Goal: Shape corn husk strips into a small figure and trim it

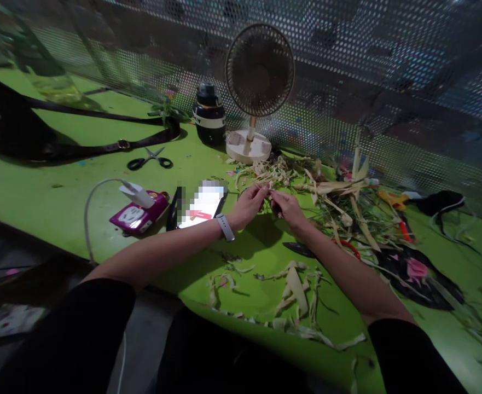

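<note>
My left hand (249, 207), with a pale watch (225, 227) on its wrist, is closed in a pinch above the green table (261, 273). Close beside it, fingertips nearly meeting, my right hand (289, 210) is pinched too. What lies between the fingers is too small and dark to name. Just behind the hands spreads a heap of dried pale husks and stems (277, 172), which continues to the right. Curled, flat plant strips (296, 287) are scattered on the table nearer to me. A lit phone (202, 205) stands left of my left hand.
A desk fan (260, 71) and a dark bottle (210, 117) stand at the back by a perforated metal screen (347, 60). Scissors (150, 158), a purple power strip (140, 213) with a charger, and a black bag (15, 120) lie left. Red-handled pliers or shears (347, 247) lie under my right forearm.
</note>
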Action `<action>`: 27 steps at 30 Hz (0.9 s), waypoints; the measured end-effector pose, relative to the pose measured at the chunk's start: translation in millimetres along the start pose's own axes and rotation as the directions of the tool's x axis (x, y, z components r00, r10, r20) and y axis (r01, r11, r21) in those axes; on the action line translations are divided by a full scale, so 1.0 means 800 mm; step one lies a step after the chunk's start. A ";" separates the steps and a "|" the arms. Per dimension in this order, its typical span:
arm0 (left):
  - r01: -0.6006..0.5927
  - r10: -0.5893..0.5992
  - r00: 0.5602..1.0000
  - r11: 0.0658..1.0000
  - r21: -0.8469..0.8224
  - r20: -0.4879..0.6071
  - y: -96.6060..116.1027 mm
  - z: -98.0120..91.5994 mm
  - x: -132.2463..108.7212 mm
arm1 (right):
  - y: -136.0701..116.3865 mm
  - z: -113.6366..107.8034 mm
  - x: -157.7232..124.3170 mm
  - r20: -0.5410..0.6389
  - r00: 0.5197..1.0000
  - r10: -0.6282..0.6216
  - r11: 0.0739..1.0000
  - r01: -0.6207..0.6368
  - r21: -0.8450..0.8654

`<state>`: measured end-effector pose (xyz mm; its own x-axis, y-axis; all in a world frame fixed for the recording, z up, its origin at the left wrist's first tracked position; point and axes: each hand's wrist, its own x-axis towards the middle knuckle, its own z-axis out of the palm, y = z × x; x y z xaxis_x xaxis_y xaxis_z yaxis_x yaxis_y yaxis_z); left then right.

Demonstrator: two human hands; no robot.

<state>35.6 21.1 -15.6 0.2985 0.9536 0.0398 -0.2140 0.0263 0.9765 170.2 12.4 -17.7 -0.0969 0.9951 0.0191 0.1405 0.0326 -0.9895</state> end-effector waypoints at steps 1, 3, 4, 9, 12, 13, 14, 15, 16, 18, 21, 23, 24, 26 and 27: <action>-0.002 0.002 1.000 1.000 -0.001 0.008 0.000 0.000 -0.001 | 0.002 -0.001 0.001 -0.012 1.000 -0.017 1.000 0.017 -0.008; 0.014 -0.013 1.000 1.000 -0.028 0.026 0.000 -0.001 -0.001 | 0.006 -0.003 0.003 -0.041 0.997 -0.072 0.997 0.070 -0.037; 0.028 -0.027 0.999 0.998 -0.048 0.037 0.000 -0.002 -0.001 | 0.008 -0.004 0.003 -0.051 0.994 -0.100 0.994 0.097 -0.050; 0.090 -0.080 0.988 0.993 -0.075 0.134 0.003 -0.002 -0.001 | 0.013 -0.007 0.004 -0.061 0.982 -0.179 0.980 0.173 -0.093; 0.126 -0.116 0.985 0.989 -0.078 0.125 0.008 -0.002 -0.002 | 0.013 -0.008 0.004 -0.065 0.979 -0.194 0.975 0.185 -0.128; 0.137 -0.127 0.984 0.987 -0.079 0.128 0.011 -0.002 -0.002 | 0.012 -0.009 0.005 -0.067 0.978 -0.198 0.973 0.187 -0.136; 0.149 -0.136 0.981 0.986 -0.082 0.140 0.013 -0.002 -0.002 | 0.012 -0.009 0.005 -0.069 0.977 -0.202 0.972 0.191 -0.139; 0.161 -0.146 0.976 0.983 -0.087 0.159 0.015 -0.002 -0.002 | 0.011 -0.011 0.006 -0.070 0.976 -0.206 0.971 0.195 -0.139; 0.176 -0.156 0.971 0.979 -0.099 0.182 0.017 -0.003 -0.002 | 0.010 -0.012 0.007 -0.073 0.975 -0.211 0.970 0.200 -0.137; 0.214 -0.180 0.957 0.968 -0.132 0.230 0.019 -0.004 -0.002 | 0.008 -0.016 0.008 -0.079 0.974 -0.210 0.971 0.199 -0.134; 0.289 -0.228 0.927 0.940 -0.180 0.296 0.018 -0.006 -0.001 | 0.005 -0.021 0.010 -0.113 0.973 -0.200 0.973 0.184 -0.138; 0.315 -0.242 0.917 0.927 -0.205 0.316 0.016 -0.006 -0.001 | 0.004 -0.023 0.011 -0.134 0.976 -0.173 0.981 0.159 -0.110; 0.311 -0.235 0.920 0.925 -0.218 0.315 0.015 -0.006 -0.001 | 0.004 -0.024 0.012 -0.143 0.978 -0.149 0.987 0.138 -0.084; 0.276 -0.201 0.934 0.931 -0.240 0.295 0.014 -0.005 -0.001 | 0.004 -0.025 0.013 -0.161 0.984 -0.081 0.997 0.079 -0.021; 0.257 -0.186 0.943 0.933 -0.250 0.275 0.014 -0.005 -0.001 | 0.004 -0.025 0.013 -0.170 0.984 -0.052 0.998 0.055 0.008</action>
<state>29.5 22.0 -5.1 0.5774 0.8119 -0.0860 -0.3555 0.3448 0.8688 189.3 24.8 -18.1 0.0651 0.9934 0.0949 0.1268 0.0861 -0.9882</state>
